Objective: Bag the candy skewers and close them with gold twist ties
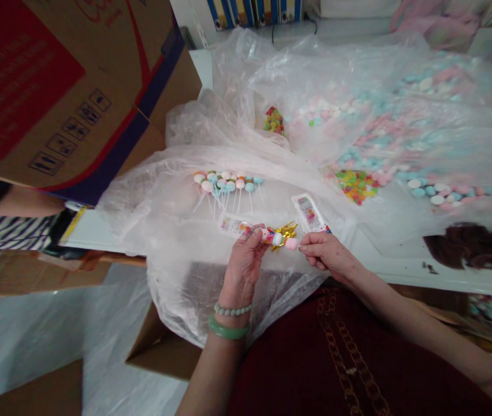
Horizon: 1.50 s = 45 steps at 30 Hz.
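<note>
My left hand (pixel 248 254) is closed on a small clear printed packet (pixel 234 225), pinched between thumb and fingers. At the packet's near end sit a white-and-blue candy (pixel 277 238) and a pink candy (pixel 290 244). My right hand (pixel 326 253) pinches the end of what looks like a thin white stick beside the pink candy; its fingers hide most of it. A second printed packet (pixel 309 212) lies just beyond my right fingers; whether they touch it I cannot tell. Gold twist ties (pixel 287 231) lie behind the candies. Several candies on white sticks (pixel 228 184) lie beyond my left hand.
Clear plastic sheeting (pixel 176 214) covers the table. Gummy candies (pixel 357 186) and heaps of pastel candies (pixel 440 190) lie to the right, near brown pieces (pixel 480 245). A large carton (pixel 142 86) stands at the left, with a person's arm (pixel 33 202) below it.
</note>
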Each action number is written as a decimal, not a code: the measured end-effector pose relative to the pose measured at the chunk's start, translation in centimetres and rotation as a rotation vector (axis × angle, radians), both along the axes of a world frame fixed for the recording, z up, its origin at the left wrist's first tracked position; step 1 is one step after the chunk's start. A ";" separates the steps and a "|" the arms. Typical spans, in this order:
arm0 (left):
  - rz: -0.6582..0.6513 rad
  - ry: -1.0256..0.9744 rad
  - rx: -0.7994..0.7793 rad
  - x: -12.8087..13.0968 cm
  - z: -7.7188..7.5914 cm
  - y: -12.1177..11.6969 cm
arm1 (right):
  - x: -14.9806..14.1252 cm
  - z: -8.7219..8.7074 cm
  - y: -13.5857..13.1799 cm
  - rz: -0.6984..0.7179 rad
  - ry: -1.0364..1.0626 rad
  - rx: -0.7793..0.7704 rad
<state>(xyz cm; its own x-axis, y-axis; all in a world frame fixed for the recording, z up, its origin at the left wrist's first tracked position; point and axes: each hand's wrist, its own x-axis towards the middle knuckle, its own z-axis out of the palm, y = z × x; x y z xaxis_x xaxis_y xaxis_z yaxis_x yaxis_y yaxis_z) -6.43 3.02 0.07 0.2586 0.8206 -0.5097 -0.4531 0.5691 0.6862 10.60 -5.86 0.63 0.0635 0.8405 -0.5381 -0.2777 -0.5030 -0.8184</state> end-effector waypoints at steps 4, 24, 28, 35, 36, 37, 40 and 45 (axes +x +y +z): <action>0.084 -0.105 0.008 0.5 -0.2 -0.2 | -0.5 -0.2 0.0 0.003 0.030 -0.003; -0.167 0.025 0.080 -0.8 0.7 -0.1 | -0.6 -0.7 -0.6 0.056 0.014 -0.030; -0.160 0.045 0.071 -0.4 1.2 -0.4 | -1.2 -0.3 -0.8 0.079 -0.262 0.102; -0.147 -0.042 -0.020 0.0 1.2 -1.0 | -1.6 -0.5 -1.6 0.240 -0.748 0.305; -0.122 -0.055 -0.037 0.1 1.2 -1.1 | -1.6 -0.6 -1.7 0.256 -0.858 0.335; -0.092 -0.068 -0.050 0.2 1.1 -1.2 | -1.5 -0.7 -1.9 0.272 -0.967 0.369; -0.023 -0.119 -0.042 0.6 1.2 -1.5 | -1.6 -0.7 -2.3 0.316 -1.184 0.454; 0.010 -0.195 0.018 1.3 1.9 -2.3 | -1.8 -0.4 -3.0 0.350 -1.280 0.551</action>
